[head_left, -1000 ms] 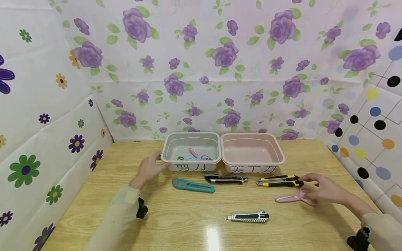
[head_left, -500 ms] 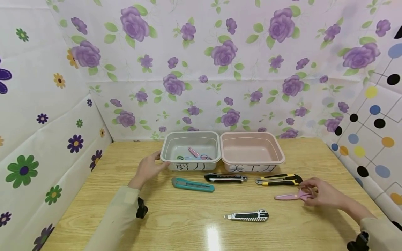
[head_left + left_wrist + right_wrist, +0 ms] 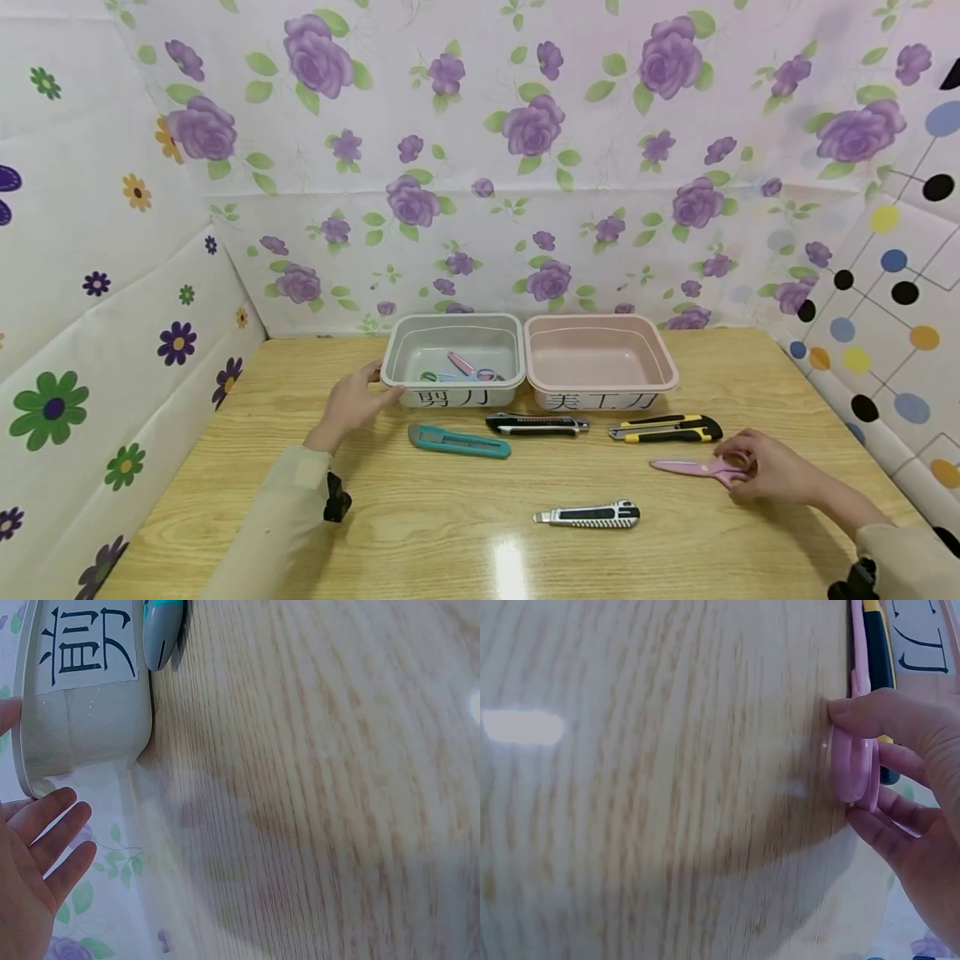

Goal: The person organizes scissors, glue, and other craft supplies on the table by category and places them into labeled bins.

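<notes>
The right hand (image 3: 782, 469) pinches the handle loops of pink scissors (image 3: 697, 467), thumb on one side and fingers on the other in the right wrist view. Their blades point left, just in front of a yellow-and-black utility knife (image 3: 666, 428). At the left front corner of a grey plastic bin (image 3: 460, 396), the left hand (image 3: 351, 406) holds the rim, its thumb in front and its fingers along the side. In the left wrist view the other fingers (image 3: 71, 874) spread loosely away from the bin. Several scissors (image 3: 468, 368) lie inside the grey bin.
A pink bin (image 3: 602, 388) stands against the grey one on its right. Before the bins lie a teal utility knife (image 3: 459, 442) and a black one (image 3: 537, 424). A silver-and-black utility knife (image 3: 587, 515) lies nearer on the wooden table (image 3: 405, 525).
The right hand's fingers have settled on the handle loops of the pink scissors, which have shifted slightly left. The left hand has stayed at the grey bin's corner.
</notes>
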The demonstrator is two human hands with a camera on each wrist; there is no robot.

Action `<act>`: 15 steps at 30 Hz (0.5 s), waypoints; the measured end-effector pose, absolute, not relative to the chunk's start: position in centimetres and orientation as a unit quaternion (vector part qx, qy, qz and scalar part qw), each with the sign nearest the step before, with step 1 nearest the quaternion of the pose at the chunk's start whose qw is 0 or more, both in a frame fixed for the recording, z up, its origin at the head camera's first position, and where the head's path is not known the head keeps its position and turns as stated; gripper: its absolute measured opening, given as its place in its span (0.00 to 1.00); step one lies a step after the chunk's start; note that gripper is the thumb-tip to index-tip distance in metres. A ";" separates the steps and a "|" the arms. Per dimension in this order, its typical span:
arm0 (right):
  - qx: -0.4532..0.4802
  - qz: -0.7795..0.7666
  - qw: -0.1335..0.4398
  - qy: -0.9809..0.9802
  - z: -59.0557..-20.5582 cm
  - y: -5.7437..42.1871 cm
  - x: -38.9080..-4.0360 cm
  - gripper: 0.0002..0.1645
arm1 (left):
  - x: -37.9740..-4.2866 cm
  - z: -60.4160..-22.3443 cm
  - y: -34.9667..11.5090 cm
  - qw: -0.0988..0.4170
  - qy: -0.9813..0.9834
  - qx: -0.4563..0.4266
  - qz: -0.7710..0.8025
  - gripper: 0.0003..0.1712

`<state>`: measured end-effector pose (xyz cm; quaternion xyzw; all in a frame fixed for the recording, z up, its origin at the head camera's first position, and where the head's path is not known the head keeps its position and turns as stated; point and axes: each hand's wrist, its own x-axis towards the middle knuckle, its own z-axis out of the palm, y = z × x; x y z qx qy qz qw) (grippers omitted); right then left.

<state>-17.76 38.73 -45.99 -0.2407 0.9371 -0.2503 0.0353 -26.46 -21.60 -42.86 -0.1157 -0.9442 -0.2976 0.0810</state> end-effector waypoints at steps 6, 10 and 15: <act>-0.247 -0.212 0.008 0.945 -45.7 38.5 -17.8 0.26 | -26.5 -42.9 -21.6 0.082 -0.945 -0.117 -0.294 0.40; -0.255 -0.211 -0.002 0.944 -45.4 38.3 -17.7 0.24 | -26.6 -43.0 -21.7 0.082 -0.944 -0.117 -0.296 0.40; -0.259 -0.215 0.002 0.942 -45.2 38.2 -17.6 0.22 | -26.6 -43.0 -21.7 0.083 -0.945 -0.116 -0.296 0.40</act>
